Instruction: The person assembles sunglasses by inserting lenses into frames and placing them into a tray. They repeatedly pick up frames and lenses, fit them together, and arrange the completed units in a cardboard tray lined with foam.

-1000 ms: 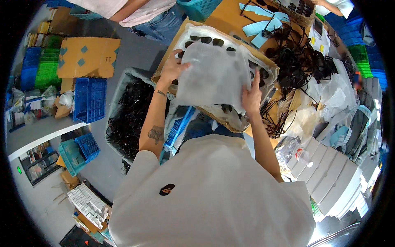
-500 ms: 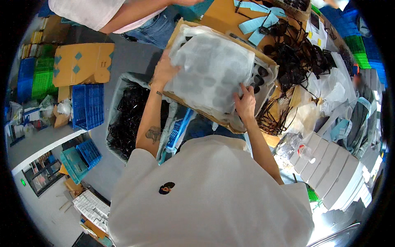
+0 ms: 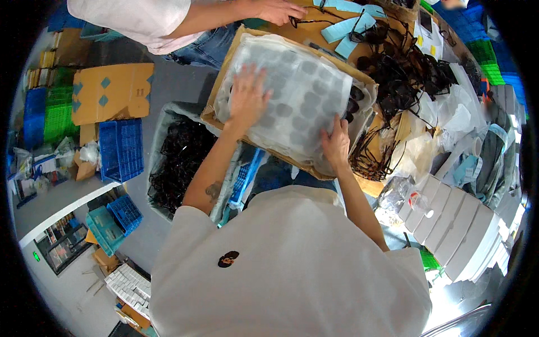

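Observation:
A shallow cardboard box [image 3: 209, 115] lies before me, lined with crinkled whitish film. Over its contents spreads a translucent white sheet [image 3: 297, 121], through which dark rounded shapes show. My left hand [image 3: 247, 98] rests flat on the left part of this sheet, fingers spread and slightly blurred. At the sheet's right edge is my right hand [image 3: 336, 145], fingers stretched out and touching the edge; its palm side is hidden. Uncovered dark lenses [image 3: 353, 101] show beside the sheet at the box's right end.
A co-worker's hand [image 3: 275, 10] touches dark glasses across the table. Dark glasses frames [image 3: 398, 73] are piled right of the box, near clear plastic bags [image 3: 449, 115] and a plastic bottle [image 3: 420, 203]. Left of me stands a lined bin [image 3: 179, 157] full of dark frames.
My left hand has moved from the box's left edge inward onto the sheet and spread flat. The sheet lies closer over the dark shapes. The co-worker's hand has come further into view.

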A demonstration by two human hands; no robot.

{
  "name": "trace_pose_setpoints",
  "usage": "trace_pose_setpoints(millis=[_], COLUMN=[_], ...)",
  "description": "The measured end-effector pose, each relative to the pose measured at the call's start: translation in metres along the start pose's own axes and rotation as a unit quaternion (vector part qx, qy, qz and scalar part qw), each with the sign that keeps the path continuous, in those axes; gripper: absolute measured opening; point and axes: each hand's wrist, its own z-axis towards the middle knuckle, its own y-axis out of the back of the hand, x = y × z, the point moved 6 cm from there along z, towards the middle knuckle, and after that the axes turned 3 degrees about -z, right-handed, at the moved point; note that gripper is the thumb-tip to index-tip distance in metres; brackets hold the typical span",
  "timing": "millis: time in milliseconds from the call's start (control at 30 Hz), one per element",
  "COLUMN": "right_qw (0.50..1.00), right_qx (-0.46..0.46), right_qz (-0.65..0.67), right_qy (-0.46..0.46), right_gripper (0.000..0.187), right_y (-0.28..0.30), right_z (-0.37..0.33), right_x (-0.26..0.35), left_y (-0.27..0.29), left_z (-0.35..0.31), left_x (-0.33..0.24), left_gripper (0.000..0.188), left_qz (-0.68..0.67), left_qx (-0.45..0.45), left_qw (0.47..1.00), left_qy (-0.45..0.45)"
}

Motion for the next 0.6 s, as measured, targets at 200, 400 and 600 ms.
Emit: trace_pose_setpoints(millis=[200,400,600], right_qw=[0.998,0.966,0.972], right_qx=[0.02,-0.049,-0.05], right_qz=[-0.064,-0.154,-0.212], right_qy=[-0.013,0.201,0.087], right_gripper=[0.061,0.066,0.083], right_y=[-0.007,-0.003,-0.023], right_z=[0.002,0.006,0.052], right_x=[-0.007,0.061,0.034], left_y=[-0.066,-0.067,-0.075], left_z=[-0.008,-0.006,-0.006], left_x=[0.037,0.036,0.048], left_gripper=[0.079,0.083,0.085], left_qz=[-0.051,-0.044,-0.084], left_qx=[0.128,0.123,0.12], left_qw=[0.989,0.99,0.986], left_qy=[0.052,0.056,0.082])
